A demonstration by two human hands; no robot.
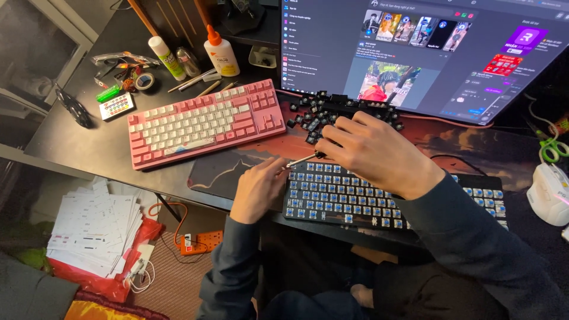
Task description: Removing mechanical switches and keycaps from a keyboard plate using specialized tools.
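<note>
A black keyboard [379, 201] with its caps off shows rows of blue switches at the desk's front edge. My left hand [258, 189] rests at its left end and pinches a thin metal tool [301, 160] that points at the top row. My right hand [379, 154] hovers over the keyboard's upper rows, its fingers curled around the tool's dark tip. A heap of loose black keycaps [323, 112] lies just behind, under the monitor.
A pink and white keyboard [201, 124] lies to the left on the dark desk [89, 136]. A monitor [427, 47] stands behind. Glue bottles [220, 50], tape and small tools sit far left. A white mouse [548, 192] and green scissors [554, 147] are at right. Papers lie on the floor.
</note>
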